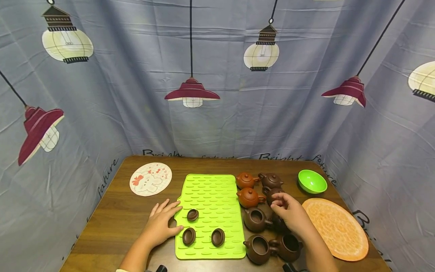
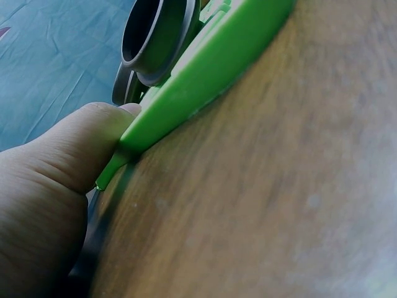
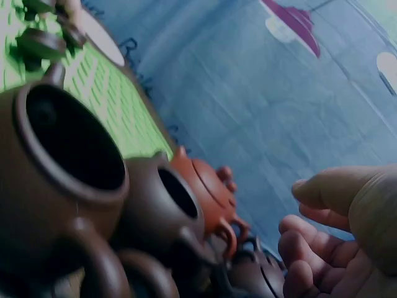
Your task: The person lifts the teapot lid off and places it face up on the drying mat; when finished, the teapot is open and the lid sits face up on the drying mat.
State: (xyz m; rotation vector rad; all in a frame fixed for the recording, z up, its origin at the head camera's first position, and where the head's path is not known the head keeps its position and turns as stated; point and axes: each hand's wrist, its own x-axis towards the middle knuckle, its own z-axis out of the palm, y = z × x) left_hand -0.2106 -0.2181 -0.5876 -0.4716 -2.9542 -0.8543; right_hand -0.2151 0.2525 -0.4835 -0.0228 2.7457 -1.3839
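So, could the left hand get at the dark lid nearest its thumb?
Probably yes: the left hand rests at the edge of the green mat with its fingers spread, and the dark lid lies beside its thumb, nothing visible between them.

Near the right hand (image 3: 360,211) stand lidless brown teapots (image 3: 149,202) and an orange teapot (image 3: 201,195).

Booth: curtains (image 1: 265,130) around a table (image 1: 102,223)

Brown wooden table (image 1: 108,219), seen from above.
Bears a green mat (image 1: 212,198) in the middle, a printed white mat (image 1: 151,179) at far left, reddish teapots (image 1: 249,198) and dark brown teapots (image 1: 270,180) at right, then a green bowl (image 1: 312,182) and an orange mat (image 1: 336,229).
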